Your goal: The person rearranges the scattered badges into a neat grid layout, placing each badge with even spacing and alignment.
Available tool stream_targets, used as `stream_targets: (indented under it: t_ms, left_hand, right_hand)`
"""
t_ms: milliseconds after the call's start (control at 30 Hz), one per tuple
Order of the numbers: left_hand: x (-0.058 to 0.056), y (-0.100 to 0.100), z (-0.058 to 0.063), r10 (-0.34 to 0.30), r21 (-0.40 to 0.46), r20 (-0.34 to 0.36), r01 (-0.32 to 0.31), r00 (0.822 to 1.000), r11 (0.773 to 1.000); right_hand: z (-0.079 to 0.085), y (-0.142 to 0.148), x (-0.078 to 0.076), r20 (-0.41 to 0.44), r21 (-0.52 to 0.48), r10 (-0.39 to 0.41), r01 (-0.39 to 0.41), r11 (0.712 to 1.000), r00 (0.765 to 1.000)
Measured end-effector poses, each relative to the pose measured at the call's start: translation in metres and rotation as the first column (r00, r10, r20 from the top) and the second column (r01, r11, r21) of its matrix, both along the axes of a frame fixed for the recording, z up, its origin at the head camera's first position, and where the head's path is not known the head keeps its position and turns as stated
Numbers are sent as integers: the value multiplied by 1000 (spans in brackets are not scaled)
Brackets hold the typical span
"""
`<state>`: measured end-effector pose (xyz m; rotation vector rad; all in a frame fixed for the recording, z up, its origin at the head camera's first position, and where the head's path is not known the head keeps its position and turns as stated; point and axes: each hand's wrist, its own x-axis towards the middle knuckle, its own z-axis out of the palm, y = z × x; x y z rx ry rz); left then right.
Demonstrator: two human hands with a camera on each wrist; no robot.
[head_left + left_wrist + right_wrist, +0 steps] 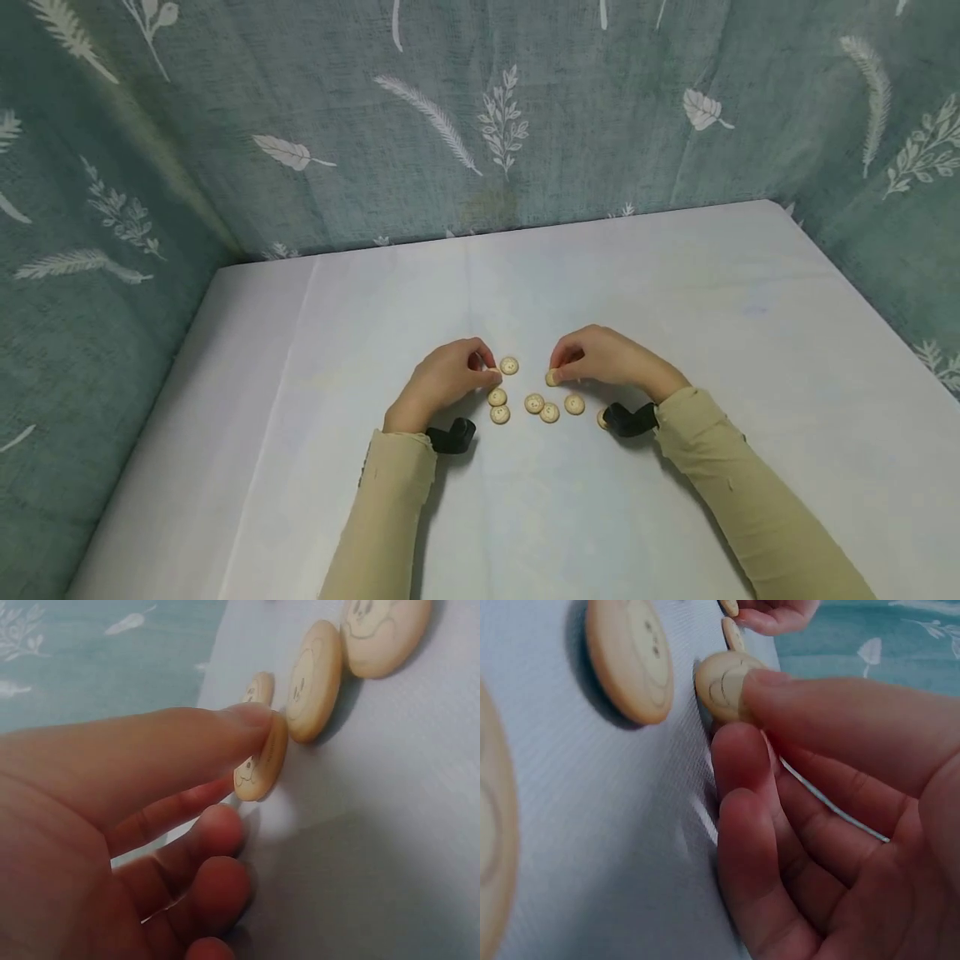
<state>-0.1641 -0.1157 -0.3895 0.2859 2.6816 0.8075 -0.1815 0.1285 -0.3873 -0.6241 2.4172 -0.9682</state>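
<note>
both hands (441, 379) — each pinching a pale round disc (718, 684)

Soft, even light washes a white tabletop (360, 333), with diffuse shadows along the inner sides of the left sleeve (382, 517) and right sleeve (750, 492). Both wrist views are dimmer and hazy: at left, the leaf-print curtain (97, 675) blurs; at right, under a bluish cast, a near wooden disc (495, 832) softens.
</note>
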Motion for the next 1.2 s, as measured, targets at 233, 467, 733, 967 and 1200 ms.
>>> stream_targets:
  t_ms: [233,467,733,967,1200]
  left_hand:
    - [0,-1,0,0,1,-2,0,1000,1000]
    - [-2,-2,-3,12,2,4,-12,1000,1000]
    - [-1,-1,-5,42,-13,-23,-43,999,999]
    - [1,1,-4,64,-28,-44,-65,997,997]
    - [1,3,-2,58,-32,-53,-60,997,998]
  right_hand:
    - [-2,-3,-7,107,-21,-115,118,993,988]
    - [2,-5,-23,248,-2,-78,82,997,966]
    - [2,-4,-31,276,-25,-31,39,999,961]
    - [0,-7,-33,201,-52,-38,49,997,979]
    - [0,-4,-33,120,-48,-30,36,998,992]
